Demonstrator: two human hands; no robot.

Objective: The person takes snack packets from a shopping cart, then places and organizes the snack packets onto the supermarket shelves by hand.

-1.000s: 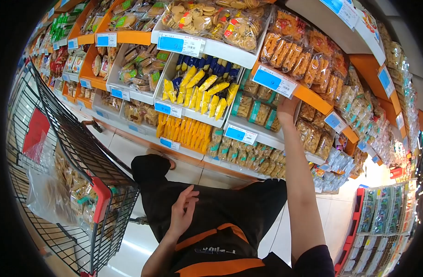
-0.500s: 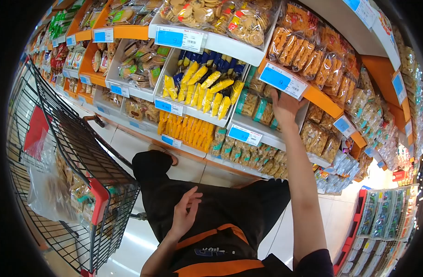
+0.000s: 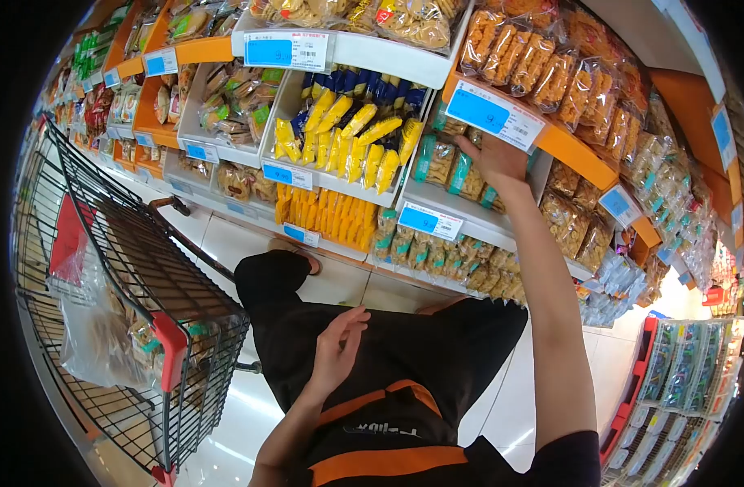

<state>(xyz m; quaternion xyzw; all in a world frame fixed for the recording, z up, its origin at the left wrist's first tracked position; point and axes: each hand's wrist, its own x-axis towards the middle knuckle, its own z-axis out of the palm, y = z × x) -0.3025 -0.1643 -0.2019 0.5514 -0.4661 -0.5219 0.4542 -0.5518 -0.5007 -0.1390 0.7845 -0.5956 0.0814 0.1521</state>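
Observation:
My right hand (image 3: 498,160) reaches into a white shelf bin (image 3: 469,217) that holds clear bags of brown snacks (image 3: 439,165) with teal labels. Its thumb is stretched out to the left, apart from the palm, over the bags. The other fingertips are hidden under a blue-and-white price tag (image 3: 492,114); no bag shows in its grip. Before the dark apron (image 3: 372,341), my left hand (image 3: 339,349) is held in the air. Its fingers are extended, lightly bent and hold nothing.
Left stands a wire shopping cart (image 3: 173,349) with bagged goods (image 3: 104,333) inside. Yellow snack packets (image 3: 347,134) fill the neighbouring bin. Orange-edged shelves (image 3: 579,166) with bagged snacks curve off to the right. A red-edged display rack (image 3: 631,390) stands at the lower right.
My right hand has gone deeper under the price tag, its thumb now spread left. My left hand has risen slightly to the right. The view has shifted a little.

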